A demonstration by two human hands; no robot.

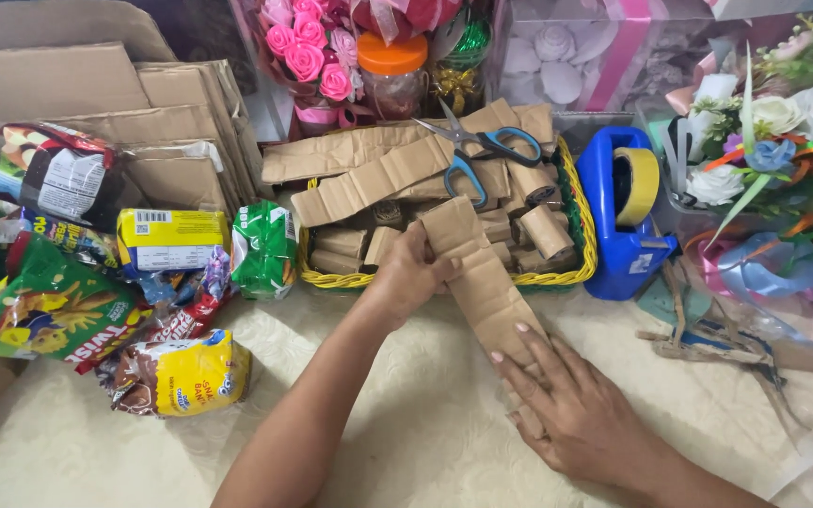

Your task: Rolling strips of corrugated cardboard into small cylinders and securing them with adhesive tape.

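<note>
A long creased strip of brown cardboard lies on the cream cloth, running from the basket toward me. My left hand grips its far end at the front rim of the basket. My right hand lies flat with fingers spread on the strip's near end, pressing it down. A yellow woven basket behind holds several rolled cardboard pieces and flat strips. Blue-handled scissors rest on top of the strips.
Snack packets are piled at the left beside flattened cardboard boxes. A blue tape dispenser stands right of the basket. Ribbons and artificial flowers crowd the right. Pink paper roses and an orange-lidded jar stand behind.
</note>
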